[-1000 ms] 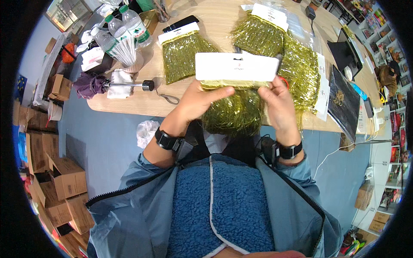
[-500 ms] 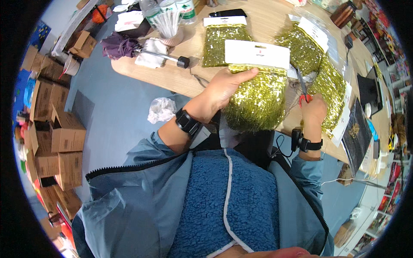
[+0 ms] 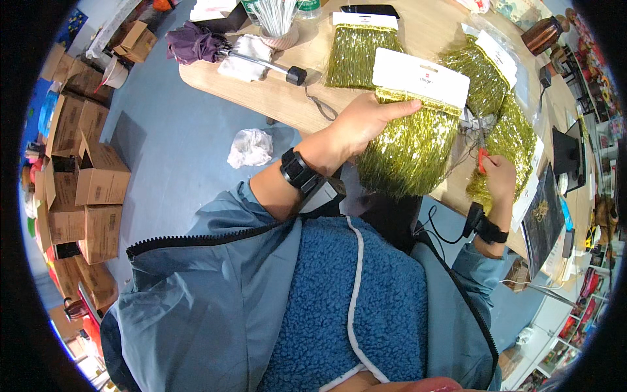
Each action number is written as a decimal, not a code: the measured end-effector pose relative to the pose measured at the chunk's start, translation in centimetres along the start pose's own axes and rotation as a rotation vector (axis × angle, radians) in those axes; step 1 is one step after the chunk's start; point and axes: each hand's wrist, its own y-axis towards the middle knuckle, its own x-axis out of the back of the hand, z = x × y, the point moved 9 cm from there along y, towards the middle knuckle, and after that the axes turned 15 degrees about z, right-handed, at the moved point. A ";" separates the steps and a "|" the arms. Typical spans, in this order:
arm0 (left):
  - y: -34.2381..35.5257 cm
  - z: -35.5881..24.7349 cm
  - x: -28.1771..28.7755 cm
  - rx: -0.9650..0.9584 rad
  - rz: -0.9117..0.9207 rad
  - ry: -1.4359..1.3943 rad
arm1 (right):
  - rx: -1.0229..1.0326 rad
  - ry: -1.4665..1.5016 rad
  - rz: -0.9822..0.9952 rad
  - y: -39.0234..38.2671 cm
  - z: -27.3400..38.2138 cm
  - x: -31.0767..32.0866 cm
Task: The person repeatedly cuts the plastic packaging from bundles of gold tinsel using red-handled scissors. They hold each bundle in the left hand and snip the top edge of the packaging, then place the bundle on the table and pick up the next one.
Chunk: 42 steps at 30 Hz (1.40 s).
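Note:
My left hand (image 3: 358,125) is closed on a gold tinsel fringe (image 3: 411,153) with a white header card, its thumb lying across the top band. The shiny strands hang down over the table's near edge. To the right, my right hand (image 3: 501,178) is closed around the red-orange handles of a pair of scissors (image 3: 482,161). The blades are hard to make out against the loose threads beside the fringe. Close to that hand, another gold tinsel fringe (image 3: 513,137) lies on the table. Two more fringes, one at the back middle (image 3: 356,55) and one at the back right (image 3: 480,72), lie farther off.
The wooden table (image 3: 261,98) holds a folded purple umbrella (image 3: 196,46), a white cloth (image 3: 247,59), a cup of white sticks (image 3: 277,32), a dark phone (image 3: 370,11) and a brown bottle (image 3: 542,36). Cardboard boxes (image 3: 101,173) and a white plastic bag (image 3: 251,147) are on the floor.
The whole view has shifted a little. My right hand and the scissors have come slightly nearer to me, and the blades show less. My left hand still holds the fringe.

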 end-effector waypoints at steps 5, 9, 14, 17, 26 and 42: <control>0.0 0.0 0.3 -0.036 -0.017 -0.029 | 0.012 0.281 0.173 -1.9 -0.7 2.0; 0.0 -0.1 0.3 -0.045 -0.024 -0.075 | -0.054 0.327 0.245 -4.3 -1.0 3.2; 0.0 0.0 0.2 -0.019 -0.022 -0.083 | 0.097 0.556 0.194 -6.4 0.7 4.9; 0.2 0.5 0.0 0.024 -0.003 -0.054 | 0.318 0.578 0.321 -7.5 5.0 4.6; -0.1 -0.1 -1.1 0.020 0.044 0.273 | 0.398 0.465 0.509 -7.4 14.1 0.1; 0.1 -0.1 -1.2 0.074 0.137 0.650 | 0.398 0.347 0.502 -7.5 13.9 1.2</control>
